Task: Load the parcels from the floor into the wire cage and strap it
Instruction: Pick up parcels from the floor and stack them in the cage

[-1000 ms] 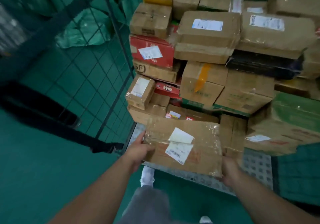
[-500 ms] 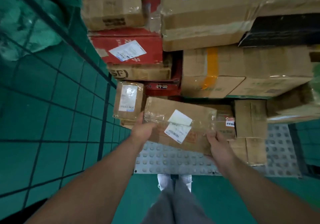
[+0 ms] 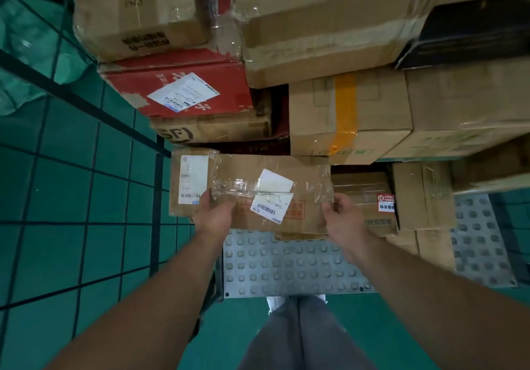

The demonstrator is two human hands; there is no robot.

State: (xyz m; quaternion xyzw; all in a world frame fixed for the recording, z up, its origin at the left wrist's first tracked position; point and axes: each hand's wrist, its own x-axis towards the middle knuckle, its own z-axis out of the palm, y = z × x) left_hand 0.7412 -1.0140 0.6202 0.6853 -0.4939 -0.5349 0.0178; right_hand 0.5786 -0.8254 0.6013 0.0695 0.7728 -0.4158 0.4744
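green floor [image 3: 381,329] along bottom of frame; wire cage wall [image 3: 157,197] at left. taped cardboard parcel [image 3: 305,176] at centre, above studded grey deck [image 3: 286,265], against foot of stacked parcels [image 3: 372,106]. left hand [image 3: 213,213] gripping its left end, right hand [image 3: 344,219] its right end, fingers curled round edges.

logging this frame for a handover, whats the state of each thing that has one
taped parcel, held at both ends, not yet let go
left hand, grips the parcel's left end
right hand, grips the parcel's right end
red box, stacked, label on
wire cage, partly loaded, no strap in view
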